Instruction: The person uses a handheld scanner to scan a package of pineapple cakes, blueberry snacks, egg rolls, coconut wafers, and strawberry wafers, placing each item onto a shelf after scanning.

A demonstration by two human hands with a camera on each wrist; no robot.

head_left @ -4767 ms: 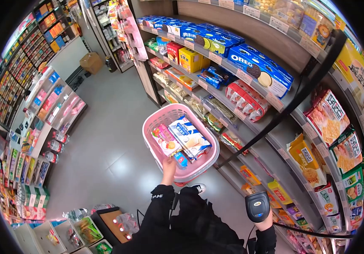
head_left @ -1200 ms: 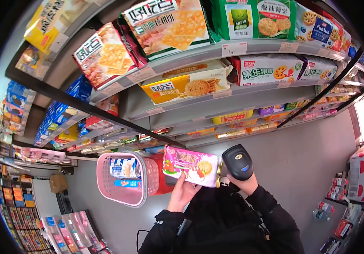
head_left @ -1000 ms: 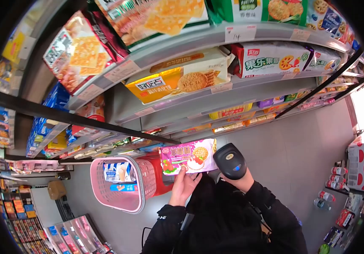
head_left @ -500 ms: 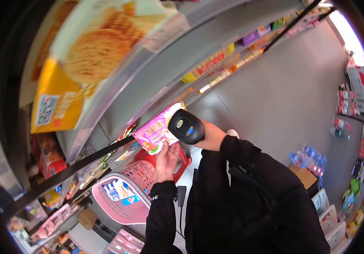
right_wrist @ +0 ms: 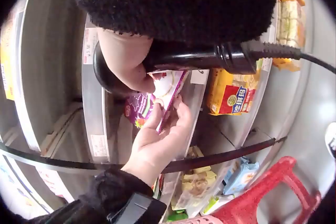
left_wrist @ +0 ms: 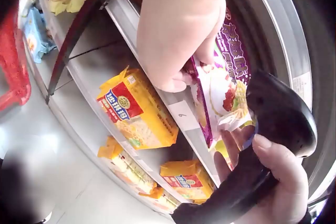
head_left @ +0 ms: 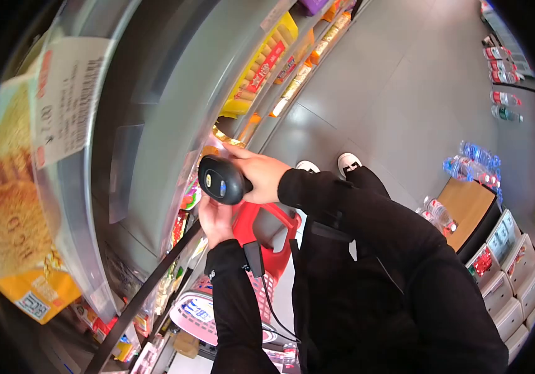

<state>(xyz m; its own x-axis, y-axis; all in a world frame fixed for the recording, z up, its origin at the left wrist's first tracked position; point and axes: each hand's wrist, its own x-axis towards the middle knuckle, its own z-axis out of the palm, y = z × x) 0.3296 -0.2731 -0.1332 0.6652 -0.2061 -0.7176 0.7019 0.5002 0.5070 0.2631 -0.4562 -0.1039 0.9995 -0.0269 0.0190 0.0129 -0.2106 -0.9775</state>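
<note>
My left hand pinches the edge of a purple-and-white biscuit packet, thumb against fingers in the left wrist view. My right hand grips a black barcode scanner by its handle, with the thumb lying along it. The scanner's head is close over the packet and hides most of it in the head view. In the right wrist view the packet overlaps a shelf front, and a right finger lies at its upper side.
Shelves with a price label and yellow biscuit packs run up the left. A pink basket holding a blue-and-white pack stands below, beside a red frame. Bottles and white bins are at right.
The packet came out of the basket into my left hand. The view has turned toward the lower shelves, and both hands moved left to the shelf, the scanner now over the packet.
</note>
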